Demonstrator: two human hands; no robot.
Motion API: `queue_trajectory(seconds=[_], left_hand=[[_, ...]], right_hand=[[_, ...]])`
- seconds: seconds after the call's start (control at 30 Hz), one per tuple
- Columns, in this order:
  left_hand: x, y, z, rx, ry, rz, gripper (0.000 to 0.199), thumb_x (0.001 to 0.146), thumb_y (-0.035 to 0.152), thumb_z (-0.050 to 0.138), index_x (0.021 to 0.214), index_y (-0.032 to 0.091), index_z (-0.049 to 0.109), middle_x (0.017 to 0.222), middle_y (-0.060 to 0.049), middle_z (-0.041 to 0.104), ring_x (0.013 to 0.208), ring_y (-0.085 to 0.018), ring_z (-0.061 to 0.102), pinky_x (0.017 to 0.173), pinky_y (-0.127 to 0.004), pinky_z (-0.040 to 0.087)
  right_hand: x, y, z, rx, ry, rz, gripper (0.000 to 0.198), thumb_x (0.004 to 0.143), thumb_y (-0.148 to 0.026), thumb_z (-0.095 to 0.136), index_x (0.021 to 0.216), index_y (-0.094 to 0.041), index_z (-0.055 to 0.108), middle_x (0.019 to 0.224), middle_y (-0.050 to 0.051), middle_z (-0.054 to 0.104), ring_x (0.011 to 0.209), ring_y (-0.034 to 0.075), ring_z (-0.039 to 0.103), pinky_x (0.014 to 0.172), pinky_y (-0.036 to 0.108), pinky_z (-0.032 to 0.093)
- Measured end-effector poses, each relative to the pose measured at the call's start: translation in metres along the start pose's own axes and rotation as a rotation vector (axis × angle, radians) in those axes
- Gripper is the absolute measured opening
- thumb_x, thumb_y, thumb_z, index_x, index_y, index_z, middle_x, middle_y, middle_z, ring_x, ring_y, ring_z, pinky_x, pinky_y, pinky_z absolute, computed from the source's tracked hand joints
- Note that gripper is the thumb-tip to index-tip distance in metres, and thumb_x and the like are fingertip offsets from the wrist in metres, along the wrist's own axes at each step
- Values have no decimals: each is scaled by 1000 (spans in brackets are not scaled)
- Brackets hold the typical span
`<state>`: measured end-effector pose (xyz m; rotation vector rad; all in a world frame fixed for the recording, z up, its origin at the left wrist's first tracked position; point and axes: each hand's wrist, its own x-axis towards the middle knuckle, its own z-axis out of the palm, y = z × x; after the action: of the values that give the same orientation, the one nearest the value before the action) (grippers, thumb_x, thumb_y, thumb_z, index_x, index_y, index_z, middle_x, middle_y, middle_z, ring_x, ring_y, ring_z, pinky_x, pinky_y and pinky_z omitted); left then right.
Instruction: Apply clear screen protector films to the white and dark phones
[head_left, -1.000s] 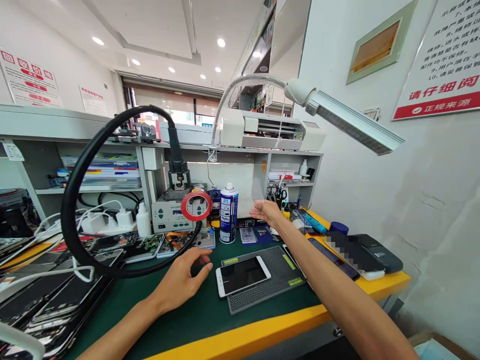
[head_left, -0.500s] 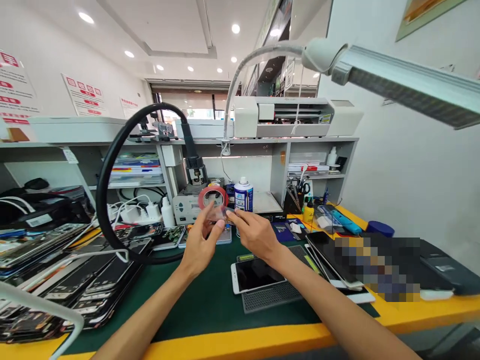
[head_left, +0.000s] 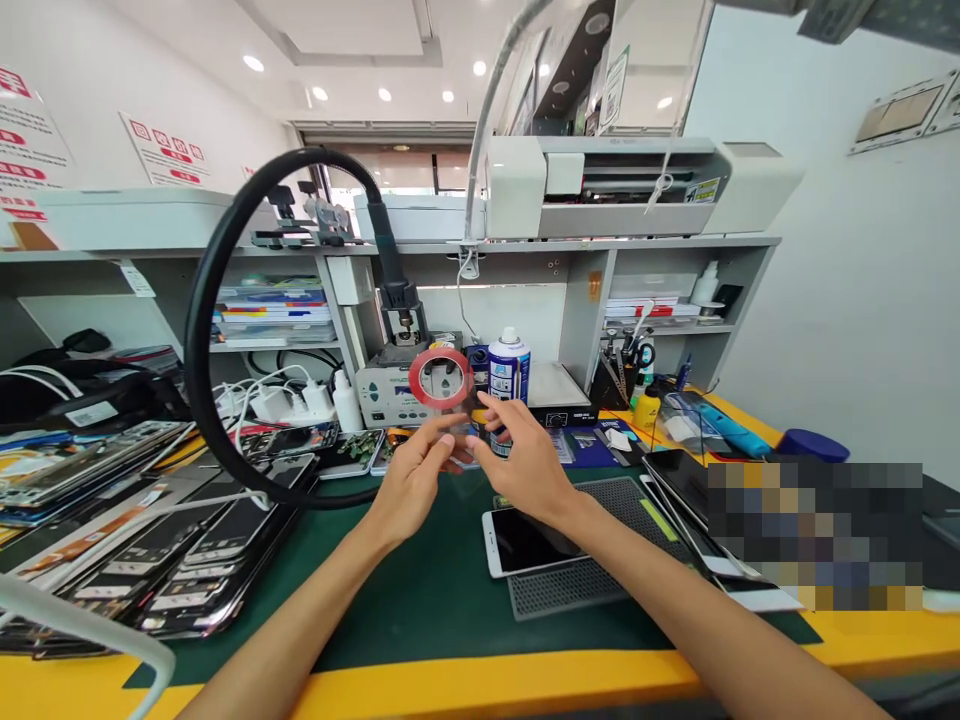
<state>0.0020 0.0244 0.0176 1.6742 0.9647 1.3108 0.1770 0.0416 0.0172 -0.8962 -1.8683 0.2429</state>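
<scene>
My left hand (head_left: 414, 482) and my right hand (head_left: 525, 468) are raised close together above the green mat. Between their fingertips is a small, clear, film-like piece (head_left: 466, 424), too faint to name exactly. The fingers of both hands are curled and pinched at its edges. Behind the fingertips is a red-rimmed roll of tape (head_left: 417, 380). A smartphone (head_left: 529, 542) with a white frame and dark screen lies below my right hand, on a grey perforated pad (head_left: 570, 592). My right forearm covers part of both.
Stacked phone parts (head_left: 202, 560) fill the left side, with a black looped hose (head_left: 196, 330) rising beside them. A blue-and-white spray can (head_left: 508, 370) stands behind my hands. Dark tablets (head_left: 679, 490) lie at right. A white lamp arm (head_left: 480, 130) rises from the shelf.
The view has tilted down and shifted, so the background sits differently. My hands stay together at the clear piece, and the right fingers have lifted and spread slightly.
</scene>
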Motion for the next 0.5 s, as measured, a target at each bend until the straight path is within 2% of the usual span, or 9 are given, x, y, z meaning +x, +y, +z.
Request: queue_trajectory(seconds=[0.13,0.23,0.33,0.43,0.5], left_hand=[[0,1,-6,37,-55,-46,35,95,42,46,118,21,62,108,-7,70,97,-24,65,82,-36,53],[2,2,-10,36,-39,-37,31,95,39,47,107,18,65,99,-7,70,92,-23,64,80,-37,53],[4,1,-9,39,10,20,30,94,36,48,118,19,57,95,-5,67,83,-20,64,75,-36,54],[5,-4,-6,93,139,110,41,91,34,55,130,22,47,99,-4,62,82,-18,62,73,-33,54],[6,-8,-6,204,226,162,44,89,33,58,130,22,48,105,-6,59,89,-19,61,77,-33,53]], right_hand=[[6,-3,-2,227,59,169,41,90,-35,60,128,-22,58,102,7,63,90,20,62,72,33,54],[10,-5,-6,419,68,299,26,87,-40,63,101,-18,67,84,5,66,75,18,62,63,31,54],[12,-5,-9,577,-17,360,25,85,-42,66,84,-17,66,74,4,67,68,18,63,54,29,52],[11,-4,-10,704,-95,390,24,83,-39,68,91,-16,69,82,6,70,72,19,66,54,29,54],[10,-3,-10,739,-131,406,28,83,-37,68,101,-16,72,86,6,71,72,18,66,58,30,55]])
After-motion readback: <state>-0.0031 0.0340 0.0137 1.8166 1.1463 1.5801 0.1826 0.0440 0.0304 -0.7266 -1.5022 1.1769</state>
